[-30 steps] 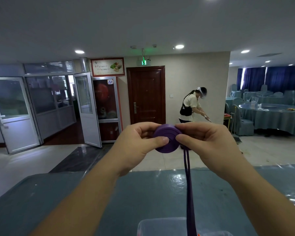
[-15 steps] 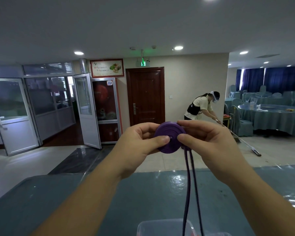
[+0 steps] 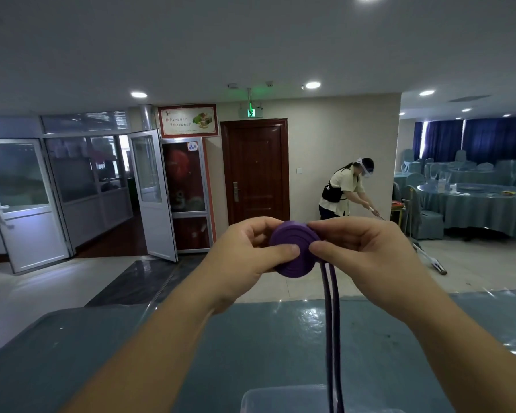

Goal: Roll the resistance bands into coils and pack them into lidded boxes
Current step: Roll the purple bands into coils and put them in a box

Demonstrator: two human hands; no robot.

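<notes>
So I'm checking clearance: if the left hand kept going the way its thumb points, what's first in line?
The right hand: its thumb tip sits just across the purple coil from the left hand.

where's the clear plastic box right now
In the head view, the clear plastic box sits on the blue-grey table at bottom centre, under the purple band's hanging strands.

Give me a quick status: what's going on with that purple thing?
Left hand and right hand both pinch the purple coil. Two strands hang unrolled. Clear box waits below. Nothing in the way.
</notes>
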